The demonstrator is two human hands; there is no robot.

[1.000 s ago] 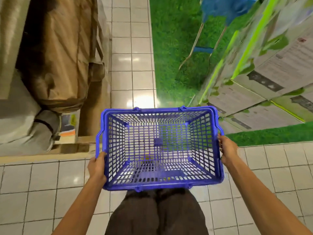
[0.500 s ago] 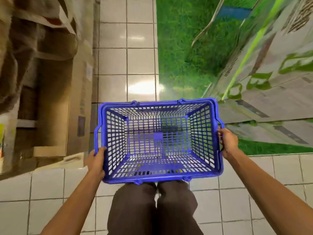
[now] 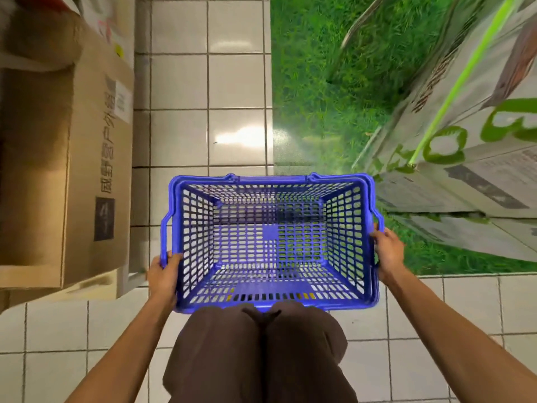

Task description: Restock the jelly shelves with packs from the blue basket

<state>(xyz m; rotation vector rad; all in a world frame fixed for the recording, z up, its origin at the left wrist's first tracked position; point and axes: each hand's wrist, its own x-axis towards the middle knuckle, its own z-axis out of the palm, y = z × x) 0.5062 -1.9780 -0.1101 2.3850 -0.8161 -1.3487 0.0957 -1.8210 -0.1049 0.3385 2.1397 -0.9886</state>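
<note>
Blue basket [image 3: 197,228]: centre of view, above your knees, over the tiled floor [image 3: 180,82]. Your left hand [image 3: 164,274] grips its rim at 8 o'clock; your right hand [image 3: 388,254] curls round the side at 3 o'clock. Cardboard box [image 3: 96,141] at 10 o'clock; green turf mat [image 3: 305,82] at 1 o'clock.

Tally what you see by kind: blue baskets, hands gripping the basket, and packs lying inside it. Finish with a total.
Blue baskets: 1, the blue basket
Hands gripping it: 2, the left hand and the right hand
Packs inside: 0
Total: 3
</note>
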